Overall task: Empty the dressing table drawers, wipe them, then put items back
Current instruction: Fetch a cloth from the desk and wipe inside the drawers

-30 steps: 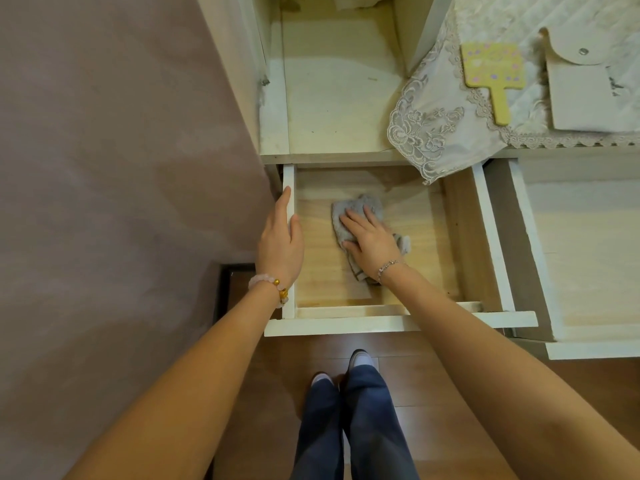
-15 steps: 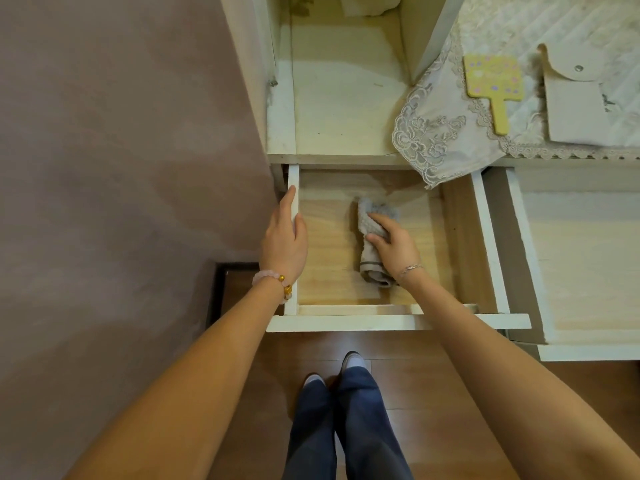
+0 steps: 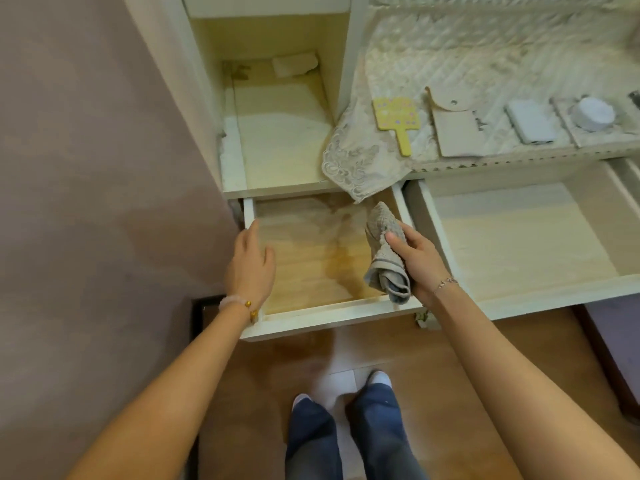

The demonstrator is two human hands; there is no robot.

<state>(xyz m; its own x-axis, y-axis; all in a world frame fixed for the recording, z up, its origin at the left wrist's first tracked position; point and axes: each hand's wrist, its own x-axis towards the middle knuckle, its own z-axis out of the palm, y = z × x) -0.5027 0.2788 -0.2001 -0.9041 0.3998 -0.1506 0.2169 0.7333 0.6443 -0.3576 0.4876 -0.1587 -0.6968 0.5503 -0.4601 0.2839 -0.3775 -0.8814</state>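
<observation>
The right hand (image 3: 420, 263) grips the gray cloth (image 3: 384, 252) bunched above the empty left drawer (image 3: 311, 317). The left hand (image 3: 250, 268) rests flat on its side. The loose cloth could drop, or the far-out drawer could tip.

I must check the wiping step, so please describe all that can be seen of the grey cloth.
The cloth is grey, with a bumpy, towel-like weave and a darker stripe near its lower end. It is bunched and partly rolled, and hangs roughly upright. The right hand grips it from the right side, thumb across its middle. It is held over the right part of the open left drawer, beside that drawer's right wall; whether it touches the wood cannot be told.
</observation>
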